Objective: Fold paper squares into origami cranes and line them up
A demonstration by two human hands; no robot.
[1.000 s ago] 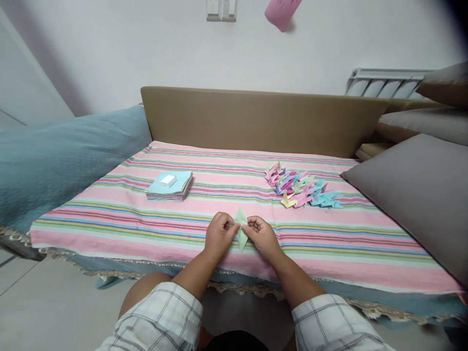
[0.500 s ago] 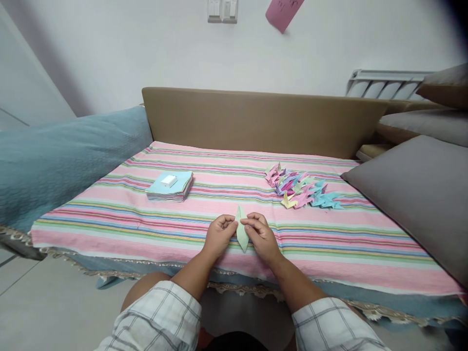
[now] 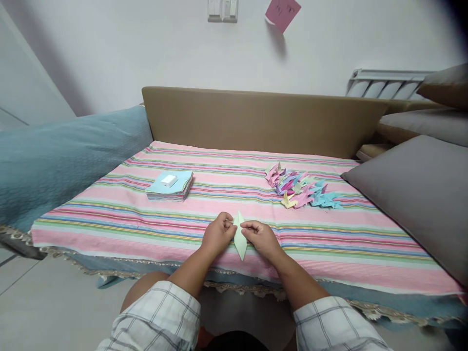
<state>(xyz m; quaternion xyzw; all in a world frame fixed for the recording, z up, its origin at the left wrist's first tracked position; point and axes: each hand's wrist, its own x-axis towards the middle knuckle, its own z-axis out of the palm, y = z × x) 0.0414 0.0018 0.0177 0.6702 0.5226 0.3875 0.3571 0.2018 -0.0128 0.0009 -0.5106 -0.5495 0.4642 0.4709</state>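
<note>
Between my hands is a pale green folded origami paper [image 3: 240, 242], a narrow diamond with its points facing away from and toward me. My left hand [image 3: 218, 233] pinches its left edge between thumb and fingers. From the other side, my right hand [image 3: 262, 238] grips the right edge with thumb and forefinger. The paper is just above the striped cloth [image 3: 175, 224], near the seat's front edge; whether it touches the cloth I cannot tell.
A stack of coloured paper squares [image 3: 170, 190] lies to the left, a small white block [image 3: 168, 181] on top. Folded paper cranes [image 3: 302, 187] in several colours are heaped to the right. Grey cushions [image 3: 420, 195] line the right side; a brown backrest [image 3: 256, 119] stands behind.
The green paper has come slightly closer to me and tilted a little. Both hands have shifted their finger positions along its edges.
</note>
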